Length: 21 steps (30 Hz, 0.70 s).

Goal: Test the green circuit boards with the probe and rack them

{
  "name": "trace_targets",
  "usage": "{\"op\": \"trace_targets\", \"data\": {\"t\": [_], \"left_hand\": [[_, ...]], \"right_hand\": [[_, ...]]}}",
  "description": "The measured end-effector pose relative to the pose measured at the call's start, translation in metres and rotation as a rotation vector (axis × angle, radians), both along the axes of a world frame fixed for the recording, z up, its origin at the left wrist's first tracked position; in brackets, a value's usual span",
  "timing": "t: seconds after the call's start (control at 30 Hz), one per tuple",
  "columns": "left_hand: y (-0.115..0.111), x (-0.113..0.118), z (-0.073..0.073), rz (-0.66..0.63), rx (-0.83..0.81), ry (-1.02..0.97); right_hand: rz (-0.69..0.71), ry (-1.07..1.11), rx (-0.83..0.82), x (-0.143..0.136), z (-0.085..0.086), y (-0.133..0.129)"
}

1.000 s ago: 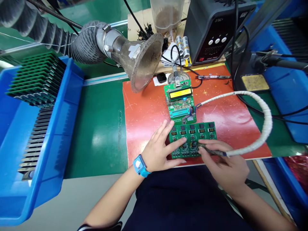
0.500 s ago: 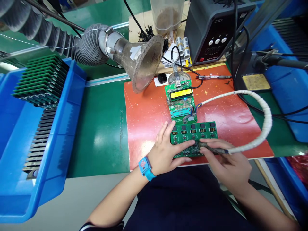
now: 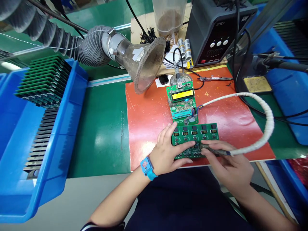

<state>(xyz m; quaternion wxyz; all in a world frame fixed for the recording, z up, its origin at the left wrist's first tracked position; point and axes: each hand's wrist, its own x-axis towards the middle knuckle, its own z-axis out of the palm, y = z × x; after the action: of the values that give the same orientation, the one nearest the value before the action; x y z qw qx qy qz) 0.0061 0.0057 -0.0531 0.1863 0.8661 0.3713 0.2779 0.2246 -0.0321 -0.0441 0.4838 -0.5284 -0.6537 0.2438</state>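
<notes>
Pinching dark probe (image 3: 218, 151): right fingers (image 3: 214, 143) | left fingers (image 3: 184, 147): spread on green, five-display board (image 3: 203, 137)

Left hand (image 3: 161, 156) shifted rightward over circuit board (image 3: 199, 136), index fingertip (image 3: 192, 143) nearer probe (image 3: 215, 150)

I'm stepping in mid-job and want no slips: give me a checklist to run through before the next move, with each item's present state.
1. Circuit-board panel lying on the red mat: ok.
2. Left hand at the panel: ok, index finger extended across it.
3. Right hand gripping the handheld probe: ok, between thumb and index finger.
4. Probe tip touching the panel: cannot tell, too small and partly hidden by the fingers.
5. White-wrapped cable clear of the panel: ok, it loops out to the right.
6. Message on the LCD of the programmer board: cannot tell, lit yellow but no text is legible.
</notes>
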Motion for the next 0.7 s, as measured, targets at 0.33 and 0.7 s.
{"op": "trace_targets", "data": {"t": [0.33, 0.7], "left_hand": [[0.0011, -0.0076, -0.0028, -0.003, 0.003, -0.102], [0.0049, -0.0084, -0.0031, -0.022, 0.122, -0.089]], "right_hand": [[-0.007, 0.043, -0.060, 0.0014, -0.0066, -0.0039], [-0.018, 0.044, -0.050, -0.0001, -0.0045, -0.0024]]}}
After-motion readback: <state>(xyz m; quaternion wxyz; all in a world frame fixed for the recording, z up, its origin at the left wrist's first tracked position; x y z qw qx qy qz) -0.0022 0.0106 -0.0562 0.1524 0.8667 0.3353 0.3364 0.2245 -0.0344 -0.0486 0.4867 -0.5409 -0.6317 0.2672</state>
